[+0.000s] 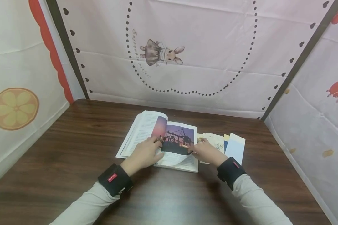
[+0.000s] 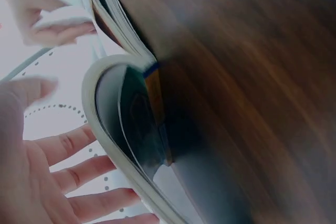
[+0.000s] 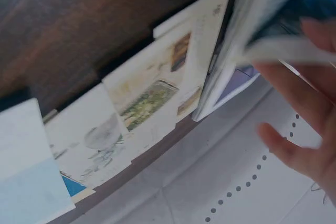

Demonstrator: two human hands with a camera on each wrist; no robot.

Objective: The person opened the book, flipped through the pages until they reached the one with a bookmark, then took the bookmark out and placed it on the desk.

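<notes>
Magazine [image 1: 157, 137] pages lie open in front of me near the middle of the dark wooden table [image 1: 73, 156], with a text page on the left and a picture of cranes against a purple dusk sky on the right. Just to the right of it I see a fanned row of cards [image 1: 214, 140] lying flat on the wood, the nearest of them tucked against the magazine's right edge, and a pale blue and white card [image 1: 236, 148] at the far end of the row. Printed fabric walls close in the table on three sides, the back one carrying a rabbit drawing [image 1: 161, 53] inside a dotted oval. My left hand [image 1: 145, 153] rests flat on the lower part of the left page, fingers straight and spread, gripping nothing; the left wrist view shows those fingers extended beside the curled stack of pages. My right hand [image 1: 205, 150] reaches across from over the cards and pinches the lower edge of the picture page [image 1: 177, 137], which curls upward from the magazine there. Both forearms come in from the near edge, in pale sleeves with a black band at each wrist.
</notes>
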